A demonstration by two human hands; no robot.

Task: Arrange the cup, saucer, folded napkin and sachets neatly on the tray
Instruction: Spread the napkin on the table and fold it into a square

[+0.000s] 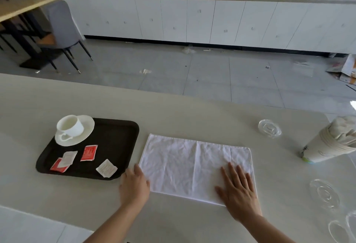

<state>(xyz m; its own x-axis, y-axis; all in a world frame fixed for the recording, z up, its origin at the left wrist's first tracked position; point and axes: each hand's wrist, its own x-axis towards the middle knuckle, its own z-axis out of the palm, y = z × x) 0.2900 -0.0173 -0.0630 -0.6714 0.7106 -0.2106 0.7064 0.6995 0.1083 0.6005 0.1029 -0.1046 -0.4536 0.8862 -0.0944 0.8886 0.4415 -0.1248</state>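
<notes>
1. Pale and broad, the desk is seen before a tiled floor and white cabinets.
2. On the dark tray at the left, the cup is stood on its saucer, with four sachets scattered nearer.
3. Just right of the tray, the white napkin is laid flat, apparently only half folded.
4. The right hand is pressed on it, spread flat; the left hand is set at its near-left corner, gripping nothing.
5. Edges are best matched before each crease is pressed, so a neat fold is carried over.
</notes>
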